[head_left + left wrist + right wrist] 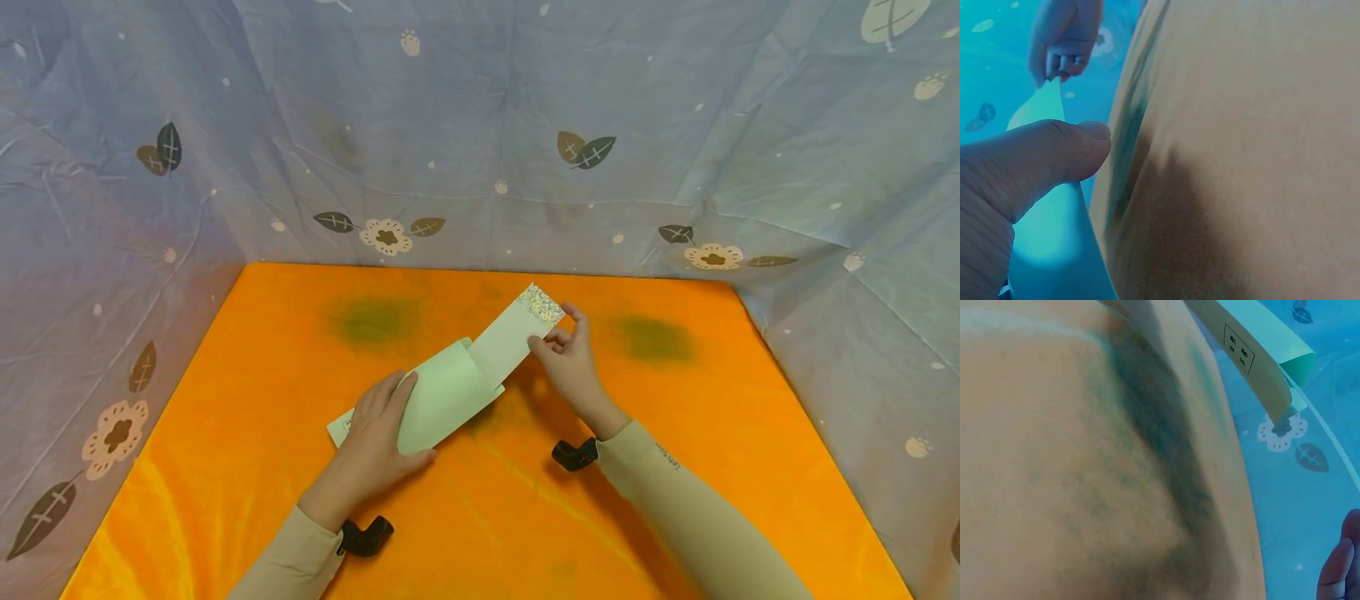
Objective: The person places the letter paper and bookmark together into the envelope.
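Note:
My left hand (378, 433) grips a pale green envelope (450, 396) across its body, holding it slanted over the orange cloth. In the left wrist view the thumb (1066, 150) lies across the envelope's near side. A white card (501, 346) with a patterned silver-and-yellow end sticks partway out of the envelope's mouth; its lower part is hidden inside. My right hand (566, 362) pinches the card along its near edge, close to the patterned end. Small printed text in a box (1239, 349) shows on the envelope's underside in the right wrist view.
An orange cloth (262, 350) with two dark greenish patches covers the table. Grey-blue curtains (480, 108) printed with flowers and leaves enclose the back and sides. A black strap-mounted device (367, 536) sits at the left wrist, another (574, 454) at the right.

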`<state>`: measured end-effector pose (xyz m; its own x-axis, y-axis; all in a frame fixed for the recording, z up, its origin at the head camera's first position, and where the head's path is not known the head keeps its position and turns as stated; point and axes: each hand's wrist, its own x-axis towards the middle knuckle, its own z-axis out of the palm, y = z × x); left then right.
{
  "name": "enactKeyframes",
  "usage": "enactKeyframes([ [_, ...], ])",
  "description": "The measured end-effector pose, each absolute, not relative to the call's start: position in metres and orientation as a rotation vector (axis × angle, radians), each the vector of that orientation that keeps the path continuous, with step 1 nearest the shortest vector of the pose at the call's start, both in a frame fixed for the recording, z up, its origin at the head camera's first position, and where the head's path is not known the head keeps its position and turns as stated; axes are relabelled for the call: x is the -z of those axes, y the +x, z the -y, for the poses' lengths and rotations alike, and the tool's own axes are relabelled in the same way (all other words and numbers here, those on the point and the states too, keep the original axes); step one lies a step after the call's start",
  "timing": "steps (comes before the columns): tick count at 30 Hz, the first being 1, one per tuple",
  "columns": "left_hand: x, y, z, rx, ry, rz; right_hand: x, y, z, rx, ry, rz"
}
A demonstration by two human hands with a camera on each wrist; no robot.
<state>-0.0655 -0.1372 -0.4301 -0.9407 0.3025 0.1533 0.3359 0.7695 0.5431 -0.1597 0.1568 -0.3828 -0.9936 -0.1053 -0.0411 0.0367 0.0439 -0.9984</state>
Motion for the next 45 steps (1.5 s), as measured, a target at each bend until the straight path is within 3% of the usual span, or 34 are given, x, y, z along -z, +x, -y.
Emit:
enactKeyframes([
  [45, 0.442, -0.058, 0.139, 0.957, -0.449, 3.041, 0.44, -0.153, -0.162, 1.871, -0.139, -2.381],
])
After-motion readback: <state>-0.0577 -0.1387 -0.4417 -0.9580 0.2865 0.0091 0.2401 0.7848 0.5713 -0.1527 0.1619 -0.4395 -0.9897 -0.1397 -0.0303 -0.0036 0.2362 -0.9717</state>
